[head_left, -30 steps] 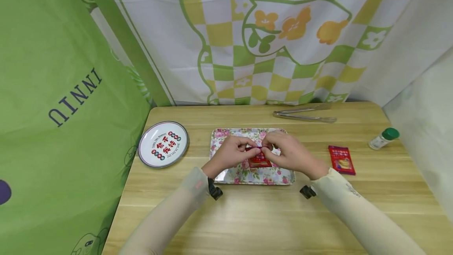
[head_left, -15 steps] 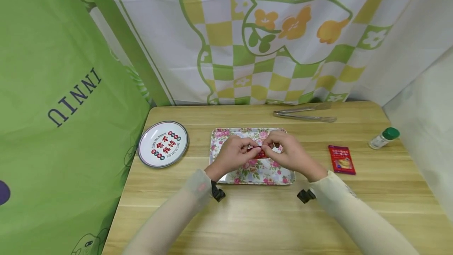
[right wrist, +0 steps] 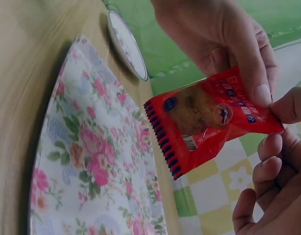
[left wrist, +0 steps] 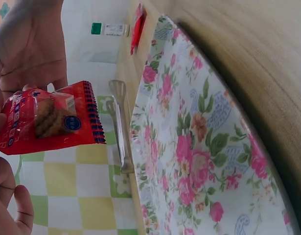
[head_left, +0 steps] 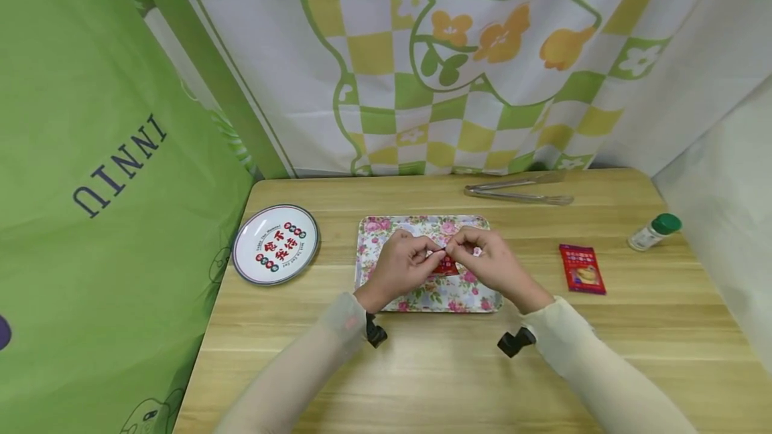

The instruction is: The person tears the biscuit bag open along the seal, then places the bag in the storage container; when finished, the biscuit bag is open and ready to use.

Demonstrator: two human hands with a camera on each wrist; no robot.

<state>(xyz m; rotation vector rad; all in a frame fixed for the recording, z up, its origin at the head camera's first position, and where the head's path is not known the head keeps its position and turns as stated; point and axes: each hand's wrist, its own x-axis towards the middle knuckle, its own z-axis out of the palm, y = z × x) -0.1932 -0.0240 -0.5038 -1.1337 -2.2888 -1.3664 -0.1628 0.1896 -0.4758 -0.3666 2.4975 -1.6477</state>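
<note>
A red cookie packet (right wrist: pixel 189 117) with a clear window showing brown cookies hangs between both hands, above a floral tray (head_left: pixel 458 303). My left hand (head_left: pixel 404 263) pinches one side of its top edge between thumb and fingers. Close beside it, my right hand (head_left: pixel 485 260) pinches the same edge with thumb and forefinger. In the left wrist view the packet (left wrist: pixel 52 117) has its serrated lower end free. From these frames I cannot tell whether the top edge is torn.
A second red packet (head_left: pixel 582 269) lies right of the tray. Beyond it is a green-capped bottle (head_left: pixel 655 232). Metal tongs (head_left: pixel 519 191) lie at the table's back edge. A white plate (head_left: pixel 276 273) with red lettering sits at the left.
Both hands keep their pinch on the packet's top edge. The packet tilted up, showing less of its front in the head view, then dropped slightly. The wrists moved a little inward.
</note>
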